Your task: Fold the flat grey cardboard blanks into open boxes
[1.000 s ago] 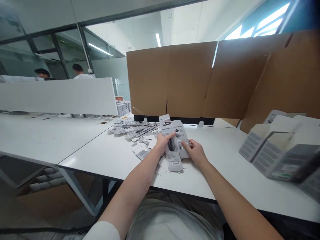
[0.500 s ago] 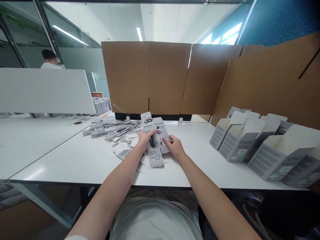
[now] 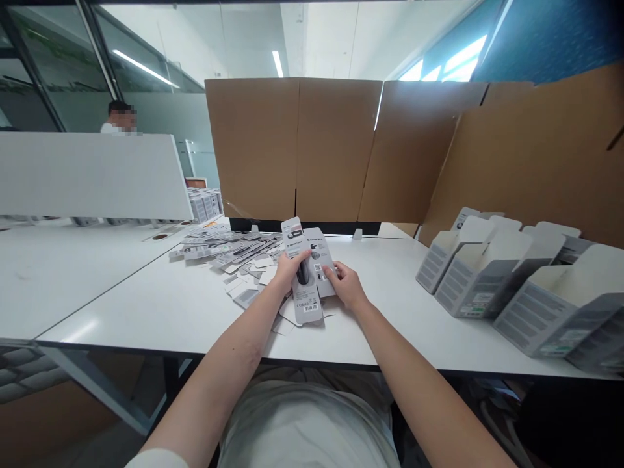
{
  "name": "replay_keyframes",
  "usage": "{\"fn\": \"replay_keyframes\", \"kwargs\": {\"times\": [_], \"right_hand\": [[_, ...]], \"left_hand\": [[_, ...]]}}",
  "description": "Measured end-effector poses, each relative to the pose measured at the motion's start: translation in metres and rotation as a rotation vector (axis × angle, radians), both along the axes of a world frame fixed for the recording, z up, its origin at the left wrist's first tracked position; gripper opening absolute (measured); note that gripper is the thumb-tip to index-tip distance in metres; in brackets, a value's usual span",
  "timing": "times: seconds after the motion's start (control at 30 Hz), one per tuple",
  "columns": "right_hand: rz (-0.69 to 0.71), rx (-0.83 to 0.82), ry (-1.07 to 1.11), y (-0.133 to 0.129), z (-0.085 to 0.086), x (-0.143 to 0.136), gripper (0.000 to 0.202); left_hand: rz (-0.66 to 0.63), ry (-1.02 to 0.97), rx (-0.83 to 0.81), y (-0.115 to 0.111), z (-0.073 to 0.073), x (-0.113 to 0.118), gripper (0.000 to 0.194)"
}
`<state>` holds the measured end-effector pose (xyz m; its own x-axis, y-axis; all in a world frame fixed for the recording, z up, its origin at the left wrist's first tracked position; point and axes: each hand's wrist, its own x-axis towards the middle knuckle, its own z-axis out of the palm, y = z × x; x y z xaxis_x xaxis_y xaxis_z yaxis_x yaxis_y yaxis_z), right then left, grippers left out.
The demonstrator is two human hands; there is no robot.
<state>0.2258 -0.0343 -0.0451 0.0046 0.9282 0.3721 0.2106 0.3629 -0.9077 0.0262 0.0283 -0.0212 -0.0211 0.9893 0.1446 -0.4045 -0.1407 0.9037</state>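
Note:
A grey printed flat carton (image 3: 307, 304) with a black product picture is upright between my hands, above the white table. My left hand (image 3: 288, 272) grips it by the side, thumb across its front. Beside it on the right, partly overlapped, a second flat printed carton (image 3: 322, 260) leans at an angle. My right hand (image 3: 345, 283) holds that one at its right edge with thumb and fingers. Left of and below the cartons, a loose pile of flat cartons (image 3: 234, 250) spreads over the table.
Several open grey-white boxes (image 3: 487, 273) stand in rows at the right. Cardboard walls (image 3: 336, 149) rise behind and to the right. A white divider panel (image 3: 88, 175) is at the left, with a person (image 3: 117, 118) beyond it. The white table's (image 3: 160, 312) front edge runs near my body.
The whole view has shifted slightly, so things appear further right. Both hands keep hold of the two cartons, with hardly any change between them. The person behind the panel has turned a little.

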Motion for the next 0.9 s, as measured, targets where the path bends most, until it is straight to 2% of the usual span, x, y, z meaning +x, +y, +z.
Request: {"fn": "replay_keyframes", "kwargs": {"times": [0.23, 0.33, 0.47, 0.7, 0.9], "right_hand": [[-0.015, 0.061, -0.067, 0.004, -0.002, 0.004, 0.073], [-0.037, 0.148, -0.119, 0.006, -0.004, 0.006, 0.068], [-0.022, 0.191, -0.074, 0.008, -0.006, 0.008, 0.064], [-0.010, 0.198, -0.055, 0.011, -0.008, 0.009, 0.066], [-0.012, 0.200, -0.030, 0.009, -0.006, 0.008, 0.070]], "left_hand": [[0.005, 0.011, 0.013, 0.005, -0.006, 0.000, 0.062], [0.038, 0.003, -0.023, 0.004, -0.005, 0.001, 0.067], [0.051, 0.004, -0.081, 0.000, -0.001, 0.003, 0.072], [-0.030, 0.022, -0.086, -0.011, 0.004, 0.004, 0.072], [-0.048, 0.054, -0.093, -0.011, 0.000, 0.004, 0.084]]}}
